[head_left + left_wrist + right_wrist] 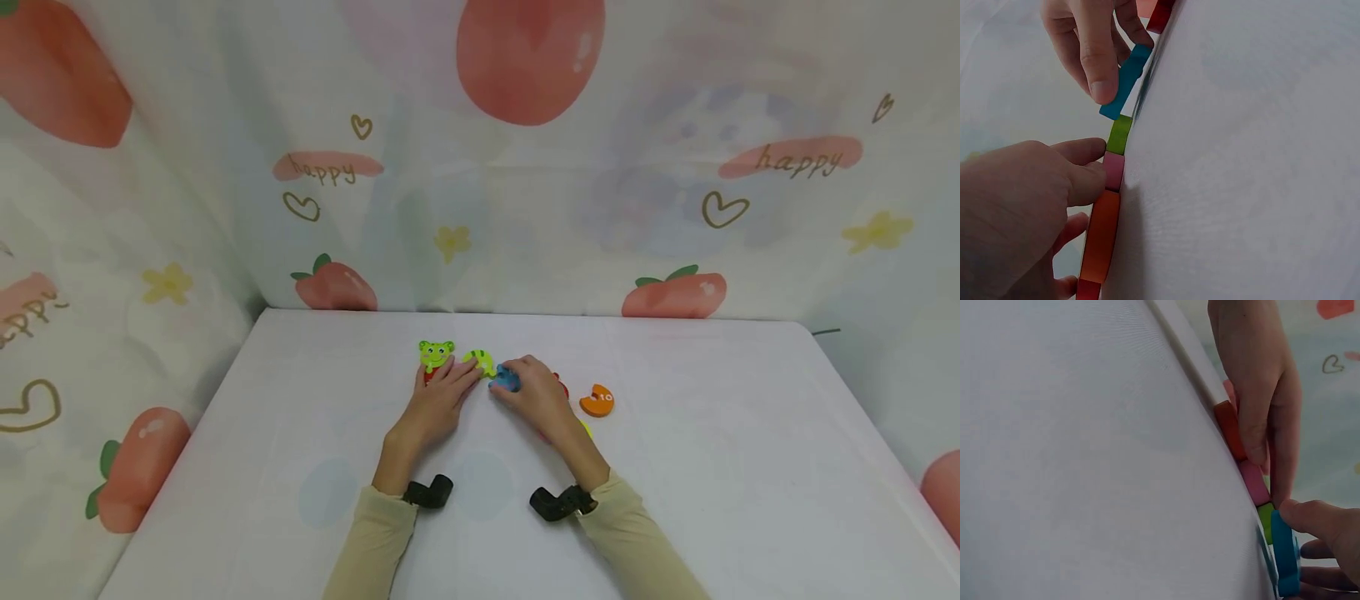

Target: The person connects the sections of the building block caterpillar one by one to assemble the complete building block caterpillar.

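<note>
Right fingers (pixel 1330 576) pinch a blue piece (pixel 1285 553); white table (pixel 262 442), fruit-print cloth (pixel 510 192) behind

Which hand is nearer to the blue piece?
Right: the right hand pinches the blue piece, while the left hand is off to its left, by the pink piece.

Head cam's evenly lit, kinda flat; both wrist views look way dimmer. Left wrist has a soft shadow beside the orange block (pixel 1100 236), around 7 o'clock.
</note>
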{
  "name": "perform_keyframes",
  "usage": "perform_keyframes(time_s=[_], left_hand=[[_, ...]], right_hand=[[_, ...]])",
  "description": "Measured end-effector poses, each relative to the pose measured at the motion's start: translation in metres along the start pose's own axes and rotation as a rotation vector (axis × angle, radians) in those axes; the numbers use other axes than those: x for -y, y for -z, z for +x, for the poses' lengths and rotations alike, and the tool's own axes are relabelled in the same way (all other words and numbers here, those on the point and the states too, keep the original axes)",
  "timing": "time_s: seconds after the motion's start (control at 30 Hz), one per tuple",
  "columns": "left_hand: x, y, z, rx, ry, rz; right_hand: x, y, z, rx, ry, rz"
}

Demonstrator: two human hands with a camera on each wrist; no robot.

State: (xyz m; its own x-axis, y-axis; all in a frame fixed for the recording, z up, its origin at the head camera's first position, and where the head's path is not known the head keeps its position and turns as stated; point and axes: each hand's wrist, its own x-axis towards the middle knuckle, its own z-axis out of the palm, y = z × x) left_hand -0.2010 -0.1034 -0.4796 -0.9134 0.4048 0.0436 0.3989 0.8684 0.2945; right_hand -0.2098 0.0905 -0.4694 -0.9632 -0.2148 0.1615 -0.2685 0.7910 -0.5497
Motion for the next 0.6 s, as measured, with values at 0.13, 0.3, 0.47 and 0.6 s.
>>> perform_keyframes(time_s=[0.13, 0.3, 0.47, 0.6], left_hand=[[0.000, 0.000, 0.000, -0.004, -0.007, 0.003], [0.000, 0.000, -0.001, -0.017, -0.015, 0.011], [0.001, 0.001, -0.002, -0.031, -0.015, 0.031], [0.002, 0.002, -0.002, -0.024, -0.008, 0.034]], right_hand=[[0.000, -0.006, 0.001, -0.034, -0.002, -0.005], [0.002, -0.009, 0.000, -0.065, -0.013, -0.014], [0.003, -0.011, 0.000, -0.078, -0.013, -0.022], [0.003, -0.013, 0.001, -0.089, -0.008, -0.034]])
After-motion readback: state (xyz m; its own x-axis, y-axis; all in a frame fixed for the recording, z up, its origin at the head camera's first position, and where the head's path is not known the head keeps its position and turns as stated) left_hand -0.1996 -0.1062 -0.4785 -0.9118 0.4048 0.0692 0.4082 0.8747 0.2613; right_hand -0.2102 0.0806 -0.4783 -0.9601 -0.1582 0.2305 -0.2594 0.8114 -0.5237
